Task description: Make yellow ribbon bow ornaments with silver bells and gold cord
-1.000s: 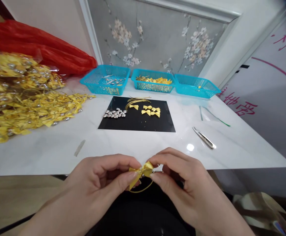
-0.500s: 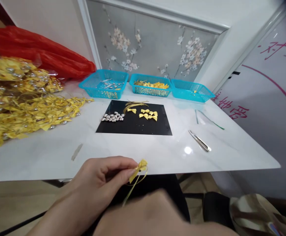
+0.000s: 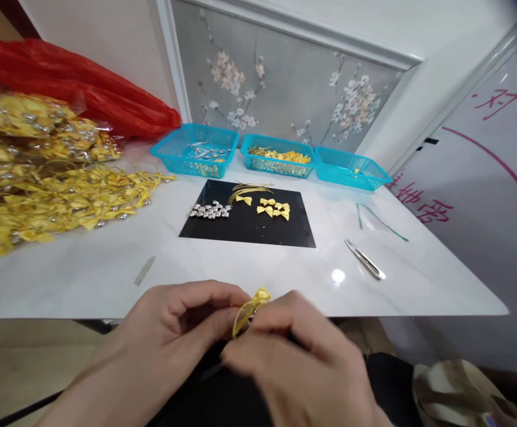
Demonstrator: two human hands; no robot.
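Note:
Just past the table's front edge, my left hand (image 3: 187, 326) pinches a small yellow ribbon bow (image 3: 261, 295) between thumb and fingertips. From the bow a thin yellow cord (image 3: 237, 325) curves down to the fingertips of my right hand (image 3: 303, 350), which is closed on it and partly smeared by motion. My right fingers cover the lower part of the bow. On a black mat (image 3: 241, 234) beyond my hands lie several yellow bows (image 3: 274, 207), a cluster of silver heart-shaped beads (image 3: 211, 211) and a bundle of gold cords (image 3: 249, 190).
Three blue baskets (image 3: 196, 166) line the back of the white table (image 3: 223, 261); the middle one holds yellow bows. Finished-looking yellow bow strings (image 3: 63, 201) heap at the left by a red bag (image 3: 85, 89). Small silver snips (image 3: 365, 260) and green strips (image 3: 385, 222) lie at right.
My right hand has moved up from the bottom of the view to the bow and closed on the cord, which now bends toward it. My left hand keeps hold of the bow.

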